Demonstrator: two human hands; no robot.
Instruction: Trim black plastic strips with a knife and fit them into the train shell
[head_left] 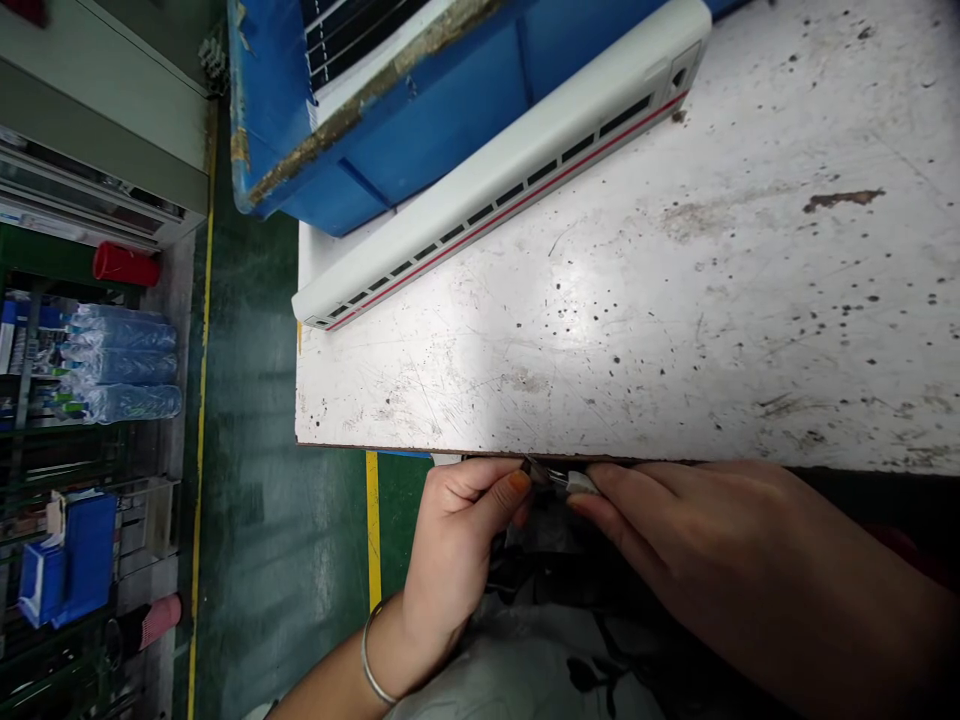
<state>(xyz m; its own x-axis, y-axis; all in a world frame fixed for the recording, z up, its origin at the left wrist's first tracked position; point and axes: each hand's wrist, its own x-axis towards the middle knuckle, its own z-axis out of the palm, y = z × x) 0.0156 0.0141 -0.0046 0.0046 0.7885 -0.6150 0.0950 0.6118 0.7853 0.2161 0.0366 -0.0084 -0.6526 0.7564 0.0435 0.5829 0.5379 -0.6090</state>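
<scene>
Just below the table's front edge, my left hand point(457, 530) is closed in a pinch, thumb against forefinger. What lies between those fingertips is too small and dark to make out. Opposite it, my right hand point(712, 540) pinches a small whitish piece point(581, 483) between thumb and fingers. A thin, shiny metal-looking part point(556, 477) spans the short gap between the two hands. Further up on the table lies a long white model train car shell point(480, 190) with dark windows and a red stripe, apart from both hands.
A blue crate point(435, 130) with worn rims stands behind the train shell on the scratched white table point(585, 330). Left of the table is a green floor point(255, 450) with yellow lines. Beyond are shelves with wrapped bottles point(124, 360), blue bins point(82, 560) and a red container point(126, 264).
</scene>
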